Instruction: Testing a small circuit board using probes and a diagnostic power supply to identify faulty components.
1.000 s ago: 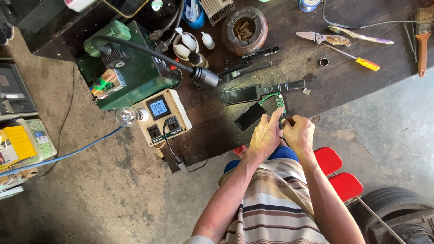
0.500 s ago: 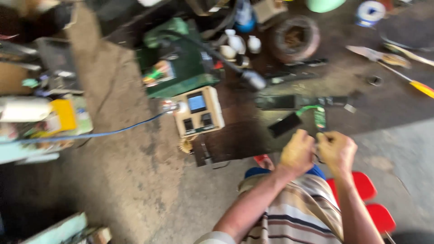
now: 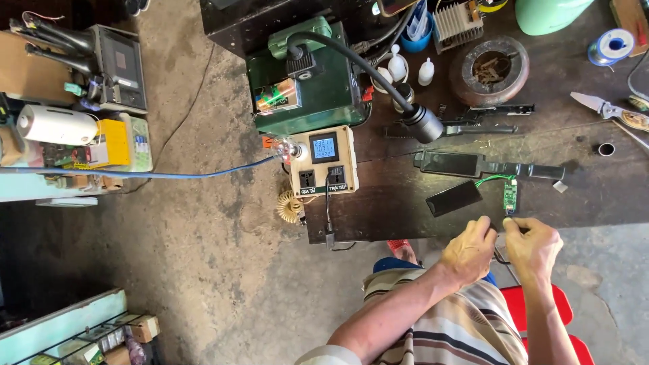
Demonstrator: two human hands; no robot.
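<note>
head view: left hand and right hand pinch thin dark wires between fingertips at the workbench edge, just below the small green circuit board.

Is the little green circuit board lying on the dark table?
Yes, the small green circuit board lies flat on the dark workbench, just beyond the left hand and right hand.

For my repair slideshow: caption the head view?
Both hands, left hand and right hand, pinch thin wires beside a green circuit board.
</note>
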